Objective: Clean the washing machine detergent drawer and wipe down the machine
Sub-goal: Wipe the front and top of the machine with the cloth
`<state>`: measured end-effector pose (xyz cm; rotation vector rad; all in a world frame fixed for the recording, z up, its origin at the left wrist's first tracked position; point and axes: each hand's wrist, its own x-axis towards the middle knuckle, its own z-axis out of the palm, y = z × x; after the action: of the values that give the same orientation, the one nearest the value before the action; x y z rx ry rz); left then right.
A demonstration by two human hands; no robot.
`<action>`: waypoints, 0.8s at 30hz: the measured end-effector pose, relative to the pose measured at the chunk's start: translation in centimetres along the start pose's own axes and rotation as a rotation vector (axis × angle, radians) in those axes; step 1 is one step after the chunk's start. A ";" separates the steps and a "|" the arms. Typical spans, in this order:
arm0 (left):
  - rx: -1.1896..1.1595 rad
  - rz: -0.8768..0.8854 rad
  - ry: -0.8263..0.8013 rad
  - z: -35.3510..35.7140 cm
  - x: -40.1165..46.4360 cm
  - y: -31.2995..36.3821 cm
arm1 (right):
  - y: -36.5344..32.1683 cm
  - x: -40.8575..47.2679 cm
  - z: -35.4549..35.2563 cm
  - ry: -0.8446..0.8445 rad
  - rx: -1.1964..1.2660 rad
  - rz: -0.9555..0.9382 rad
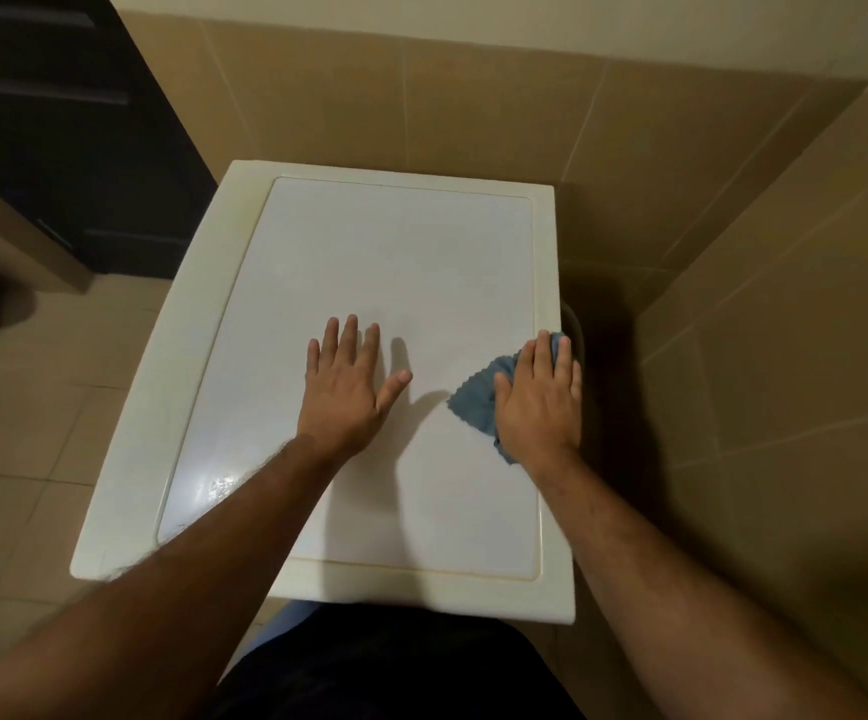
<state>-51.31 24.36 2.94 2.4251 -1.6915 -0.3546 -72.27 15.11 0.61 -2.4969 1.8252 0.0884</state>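
Cloth (475, 405), blue with scalloped edge, under right hand (541, 402).

Machine top (395, 252) bare beyond hands; tiled wall (733, 304) crowds right edge.

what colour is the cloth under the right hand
Blue cloth, seen in the head view.

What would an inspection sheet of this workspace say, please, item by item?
Surface: white machine top, glossy patch at its near left.
Job's things: blue cloth at the right edge; detergent drawer not in view.
Clutter: nothing seen.
Grippers: left hand flat on the top, fingers spread; right hand flat, pressing the cloth.
Cables: dark curved hose-like thing behind the right edge, unclear.
Surroundings: beige tiled walls, tiled floor, dark cabinet left.
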 end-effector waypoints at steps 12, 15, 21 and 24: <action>0.059 -0.116 0.021 -1.6 -1.6 -5.7 | -3.4 3.2 0.1 0.023 0.029 -0.205; 0.033 -0.162 0.041 -1.9 -2.3 -7.2 | -0.8 1.0 0.2 -0.002 0.030 -0.418; -0.018 -0.269 0.112 -2.4 -3.6 -9.0 | -3.5 5.3 -0.2 0.026 -0.012 -0.204; -0.035 -0.280 0.115 -2.7 -3.8 -9.5 | -6.3 4.6 -0.1 -0.002 0.003 -0.264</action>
<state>-43.26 31.21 3.40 2.6046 -1.2913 -0.2705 -64.84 12.65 0.41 -2.7067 1.4755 0.0770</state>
